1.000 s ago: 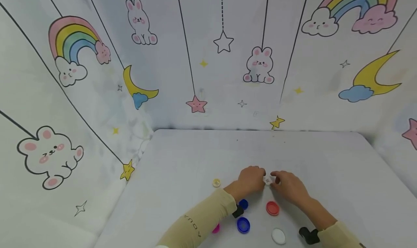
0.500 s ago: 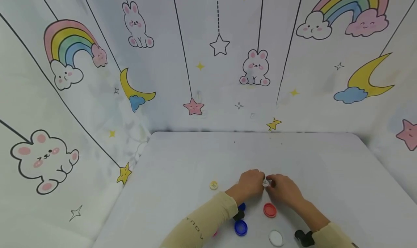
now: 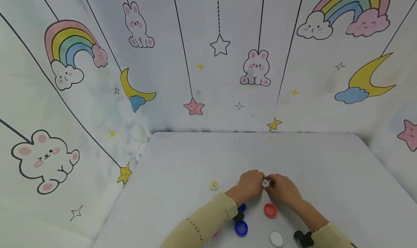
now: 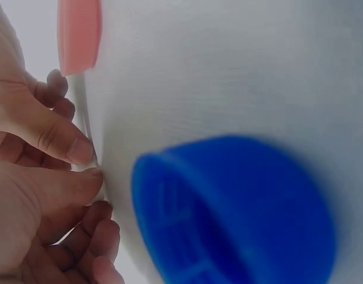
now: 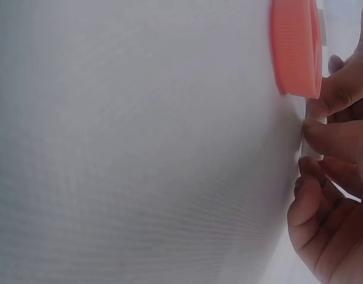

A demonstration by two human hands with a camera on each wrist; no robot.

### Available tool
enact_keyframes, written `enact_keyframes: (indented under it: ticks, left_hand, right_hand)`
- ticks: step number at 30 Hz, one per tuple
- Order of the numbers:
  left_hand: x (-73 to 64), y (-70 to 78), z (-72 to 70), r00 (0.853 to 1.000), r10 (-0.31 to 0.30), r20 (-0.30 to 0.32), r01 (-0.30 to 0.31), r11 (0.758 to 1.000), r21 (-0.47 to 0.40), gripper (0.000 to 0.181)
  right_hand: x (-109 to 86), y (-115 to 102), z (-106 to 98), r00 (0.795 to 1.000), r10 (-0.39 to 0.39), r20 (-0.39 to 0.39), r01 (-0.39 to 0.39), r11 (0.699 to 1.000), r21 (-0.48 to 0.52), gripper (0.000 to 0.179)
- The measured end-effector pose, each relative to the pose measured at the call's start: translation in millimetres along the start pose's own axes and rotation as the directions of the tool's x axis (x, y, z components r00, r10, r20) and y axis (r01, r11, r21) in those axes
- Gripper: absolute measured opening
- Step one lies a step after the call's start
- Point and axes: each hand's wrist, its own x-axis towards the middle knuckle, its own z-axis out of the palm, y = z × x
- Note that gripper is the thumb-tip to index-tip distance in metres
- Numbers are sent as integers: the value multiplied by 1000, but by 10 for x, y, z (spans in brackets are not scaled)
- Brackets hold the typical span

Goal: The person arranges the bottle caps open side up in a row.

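A small white round cap (image 3: 266, 183) with a marked face sits between the two hands, over the middle of the table. My left hand (image 3: 251, 183) pinches its left side with thumb and fingers. From the right, my right hand (image 3: 285, 190) pinches it as well, the two thumbs close together in the left wrist view. Fingers cover most of the cap in both wrist views. Just in front of the hands lies a red bottle cap (image 3: 270, 210), ribbed at its side in the right wrist view. Near the left wrist stands a blue bottle cap (image 4: 240, 201), large in the left wrist view.
A yellow cap (image 3: 214, 185) lies left of the hands. Toward the front are a blue ring-like lid (image 3: 241, 228) and a white lid (image 3: 276, 238). A bit of pink shows beside the left sleeve (image 3: 202, 219). The white table (image 3: 182, 157) meets a printed cloth wall behind.
My right hand has come left and taken hold of the white cap, which it stood apart from one second ago. The left hand keeps its hold. The head view has shifted slightly.
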Motion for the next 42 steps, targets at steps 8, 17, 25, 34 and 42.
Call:
enact_keyframes:
  ticks: [8,17,25,34,42]
  left_hand:
    - [-4,-11,3,998,-4,-58,1,999,-48,15]
    - [-9,-2,-89,994,6,-113,-14,997,-69,15]
    - [-37,-15,-153,987,26,-160,-46,992,-122,18]
    - [-68,-13,-186,978,24,-205,-54,988,-142,18]
    - [-90,-17,-183,978,12,-208,-47,985,-164,15]
  right_hand:
    - [-11,-23,-94,1000,3,-10,-3,1000,25,33]
    - [-30,-66,-217,991,-83,-109,88,995,37,34]
    - [-29,-91,-260,988,-91,-124,96,995,35,37]
    - [-25,-76,-264,985,-85,-152,94,994,52,39]
    - [-41,-69,-256,976,-118,-181,129,990,53,38]
